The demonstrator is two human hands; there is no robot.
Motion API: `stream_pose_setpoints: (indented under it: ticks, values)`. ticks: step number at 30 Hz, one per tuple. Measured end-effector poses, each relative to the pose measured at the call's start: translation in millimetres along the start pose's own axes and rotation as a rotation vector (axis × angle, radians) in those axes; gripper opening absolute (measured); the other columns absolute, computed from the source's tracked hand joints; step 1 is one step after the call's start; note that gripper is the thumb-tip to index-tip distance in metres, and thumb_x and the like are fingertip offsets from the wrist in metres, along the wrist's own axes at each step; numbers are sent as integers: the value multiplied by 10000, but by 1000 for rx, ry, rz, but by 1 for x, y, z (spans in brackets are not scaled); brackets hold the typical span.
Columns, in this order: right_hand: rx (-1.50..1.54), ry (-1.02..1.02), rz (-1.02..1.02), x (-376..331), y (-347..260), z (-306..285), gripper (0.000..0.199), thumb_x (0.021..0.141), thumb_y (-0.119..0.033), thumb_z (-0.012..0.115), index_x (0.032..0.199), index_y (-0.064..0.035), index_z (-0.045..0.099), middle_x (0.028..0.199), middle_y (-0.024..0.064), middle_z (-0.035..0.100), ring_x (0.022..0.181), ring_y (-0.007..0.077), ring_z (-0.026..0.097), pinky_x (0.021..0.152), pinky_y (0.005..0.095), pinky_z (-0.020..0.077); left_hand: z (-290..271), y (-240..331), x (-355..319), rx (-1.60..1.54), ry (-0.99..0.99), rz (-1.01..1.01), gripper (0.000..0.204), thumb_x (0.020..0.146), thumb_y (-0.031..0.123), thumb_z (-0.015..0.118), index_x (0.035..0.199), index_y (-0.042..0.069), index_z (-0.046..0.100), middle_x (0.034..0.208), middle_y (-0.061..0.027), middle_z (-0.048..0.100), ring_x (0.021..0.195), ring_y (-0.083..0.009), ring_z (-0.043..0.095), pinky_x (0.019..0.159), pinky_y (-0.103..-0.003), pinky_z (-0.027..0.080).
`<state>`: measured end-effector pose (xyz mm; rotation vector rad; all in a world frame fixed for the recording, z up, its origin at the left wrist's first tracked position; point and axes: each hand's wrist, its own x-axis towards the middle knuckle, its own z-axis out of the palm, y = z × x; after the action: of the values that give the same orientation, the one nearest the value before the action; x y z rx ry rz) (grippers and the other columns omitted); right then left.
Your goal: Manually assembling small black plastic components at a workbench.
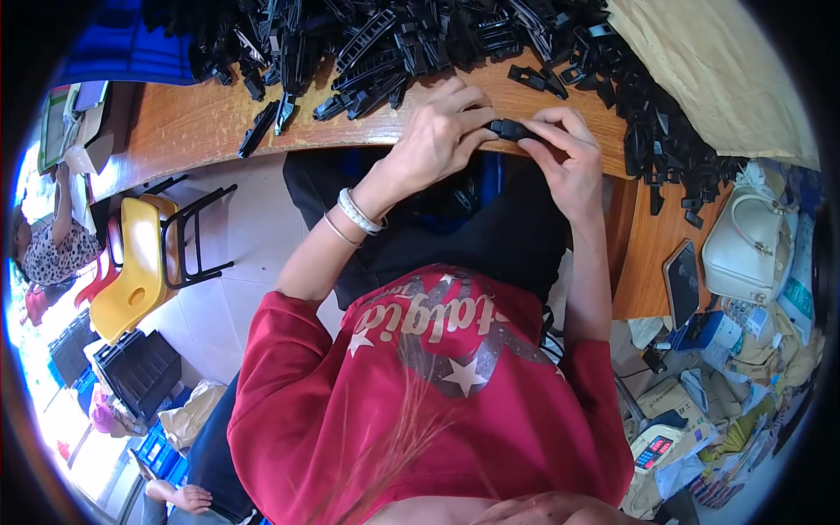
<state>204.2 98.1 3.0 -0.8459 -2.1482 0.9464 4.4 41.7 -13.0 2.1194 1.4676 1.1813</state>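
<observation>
Left hand (442, 127) and right hand (569, 157): both closed in a pinch; one small black part (507, 130) is gripped by them from opposite ends. Part is held at the near edge of the table (192, 118); whether the wood is touched by it cannot be told. Beyond the hands, the far side is covered by a heap of black pieces (420, 44). One slim black strip (258, 131) is laid to the left, near the edge. At right, a white handbag (748, 249) is set beside a dark phone (681, 283).
</observation>
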Motion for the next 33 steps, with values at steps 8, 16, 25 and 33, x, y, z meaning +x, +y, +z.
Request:
stream_pose_setpoints:
  ticks: [8, 16, 25, 33]
  values:
    - [95, -93, 25, -9, -15, 9, 210, 812, -52, 721, 996, 34, 665, 913, 121, 604, 819, 233, 627, 716, 324, 502, -29, -5, 6, 207, 225, 101, 301, 694, 249, 826, 807, 15, 672, 847, -111, 596, 804, -289, 579, 719, -390, 481]
    - [-645, 306, -53, 39, 11, 28, 180, 808, -58, 692, 983, -18, 679, 993, 110, 582, 937, 285, 553, 818, 399, 437, -24, -20, 61, 648, 589, 216, 219, 790, 103, 675, 960, -8, 591, 907, -156, 501, 885, -318, 489, 747, -400, 399]
    - [98, 421, 188, 8, 10, 17, 241, 956, -94, 589, 1180, -3, 583, 1023, 86, 625, 946, 161, 600, 819, 290, 481, 5, 4, 46, 396, 43, 256, 136, 729, 116, 657, 826, 42, 597, 845, -104, 554, 837, -284, 545, 742, -376, 453]
    - [387, 538, 519, 2, 22, 13, 363, 998, -339, 509, 1238, -84, 606, 942, 31, 651, 779, 101, 607, 617, 196, 452, -10, 9, 28, 421, -6, 229, 220, 705, 191, 670, 849, 25, 662, 945, -109, 590, 928, -272, 544, 784, -359, 434]
